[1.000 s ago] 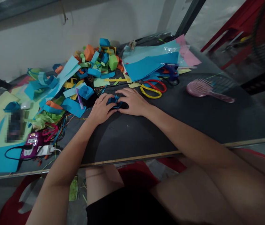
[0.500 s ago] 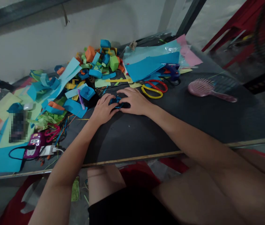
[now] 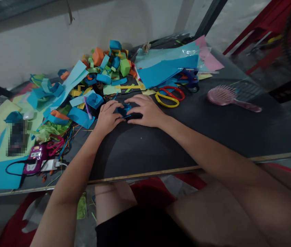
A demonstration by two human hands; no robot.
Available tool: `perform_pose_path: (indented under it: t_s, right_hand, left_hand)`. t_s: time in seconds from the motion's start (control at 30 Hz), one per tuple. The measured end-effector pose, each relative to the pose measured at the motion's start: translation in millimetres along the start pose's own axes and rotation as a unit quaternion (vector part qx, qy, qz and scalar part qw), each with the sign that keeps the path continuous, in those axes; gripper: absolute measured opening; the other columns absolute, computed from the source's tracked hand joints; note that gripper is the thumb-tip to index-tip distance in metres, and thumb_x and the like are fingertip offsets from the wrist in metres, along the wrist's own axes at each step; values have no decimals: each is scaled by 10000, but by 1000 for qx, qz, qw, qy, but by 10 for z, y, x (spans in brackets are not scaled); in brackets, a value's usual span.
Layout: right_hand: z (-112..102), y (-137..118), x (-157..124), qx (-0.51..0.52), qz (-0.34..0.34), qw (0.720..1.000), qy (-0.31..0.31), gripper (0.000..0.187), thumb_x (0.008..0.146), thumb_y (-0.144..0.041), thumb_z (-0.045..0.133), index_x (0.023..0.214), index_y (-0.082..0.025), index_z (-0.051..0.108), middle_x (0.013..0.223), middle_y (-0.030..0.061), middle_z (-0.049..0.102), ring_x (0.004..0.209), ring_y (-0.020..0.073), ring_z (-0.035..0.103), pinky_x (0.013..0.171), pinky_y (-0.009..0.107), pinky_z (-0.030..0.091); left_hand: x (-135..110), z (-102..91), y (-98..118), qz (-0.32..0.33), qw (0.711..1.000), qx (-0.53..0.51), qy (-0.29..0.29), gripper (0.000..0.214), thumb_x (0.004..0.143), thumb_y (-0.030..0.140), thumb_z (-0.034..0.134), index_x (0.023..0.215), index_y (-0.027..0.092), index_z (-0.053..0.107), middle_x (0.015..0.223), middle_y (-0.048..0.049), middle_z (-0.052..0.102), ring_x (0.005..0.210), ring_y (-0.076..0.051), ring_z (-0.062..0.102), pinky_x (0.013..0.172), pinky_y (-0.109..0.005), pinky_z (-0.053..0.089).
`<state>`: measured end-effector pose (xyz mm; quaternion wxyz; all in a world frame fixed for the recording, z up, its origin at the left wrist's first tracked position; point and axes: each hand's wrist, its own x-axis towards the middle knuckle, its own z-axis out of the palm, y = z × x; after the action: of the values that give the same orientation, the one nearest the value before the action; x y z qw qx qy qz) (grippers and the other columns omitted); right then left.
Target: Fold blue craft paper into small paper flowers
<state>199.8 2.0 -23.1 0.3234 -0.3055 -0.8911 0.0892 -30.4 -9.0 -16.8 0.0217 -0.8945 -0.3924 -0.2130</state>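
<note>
Blue paper piece (image 3: 126,109): lying on dark tabletop (image 3: 145,151), between left hand (image 3: 107,117) and right hand (image 3: 147,111). Being flanked by half-curled fingers; pinching or not, cannot tell. Probably weighing little, creasing easily; best holding lightly by edges.

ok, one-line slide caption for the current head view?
Left hand and right hand around a small blue paper piece on a dark table, scissors and pink hairbrush to the right.

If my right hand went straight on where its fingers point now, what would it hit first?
The small blue paper piece right at your right hand's fingertips, perhaps already touching; your left hand comes just beyond. Exact depth is unclear.
</note>
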Motion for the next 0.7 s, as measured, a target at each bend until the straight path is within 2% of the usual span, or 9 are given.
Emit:
perform_pose_path:
  t_s: [0.07, 0.17, 0.37, 0.53, 0.7]
  right_hand:
    - [10, -38, 14, -3, -8, 1000, -9, 152, 862, -378, 688, 855, -255, 776, 1300, 59, 626, 1241, 305, 491, 1054, 522, 342]
    - [7, -32, 23, -17, 1, 1000, -16, 210, 900, -355, 640, 779, -237, 764, 1218, 72, 662, 1205, 298, 509, 1032, 502, 339]
    - [-26, 78, 39, -3, 13, 1000, -24, 268, 925, -360, 595, 749, -228, 748, 1120, 76, 693, 1147, 291, 535, 1000, 472, 327]
    - [-60, 92, 90, 25, 6, 998, -64, 291, 943, -359, 559, 755, -243, 748, 934, 53, 728, 1018, 259, 582, 971, 456, 324]
    - [-81, 102, 87, 18, -2, 997, -74, 307, 958, -348, 529, 783, -246, 758, 925, 45, 743, 989, 244, 598, 964, 446, 328]
  left_hand:
    - [9, 12, 26, 9, 1000, -9, 4, 149, 847, 319, 700, 762, 211, 758, 1202, -71, 665, 1235, -301, 501, 1005, -473, 403]
    - [30, 13, 43, 1, 1000, -25, 7, 183, 848, 347, 697, 733, 218, 756, 1178, -63, 673, 1202, -288, 511, 1008, -473, 416]
    - [64, -10, 25, -12, 998, -62, 23, 184, 847, 374, 694, 748, 239, 769, 1122, -71, 662, 1173, -276, 501, 1029, -489, 425]
    - [60, -6, 33, -18, 997, -66, 23, 205, 857, 352, 678, 716, 225, 754, 1078, -79, 645, 1158, -271, 501, 1037, -489, 419]
    - [56, -1, 51, -10, 997, -74, 19, 210, 860, 352, 678, 712, 218, 745, 1112, -77, 648, 1175, -270, 495, 1046, -492, 413]
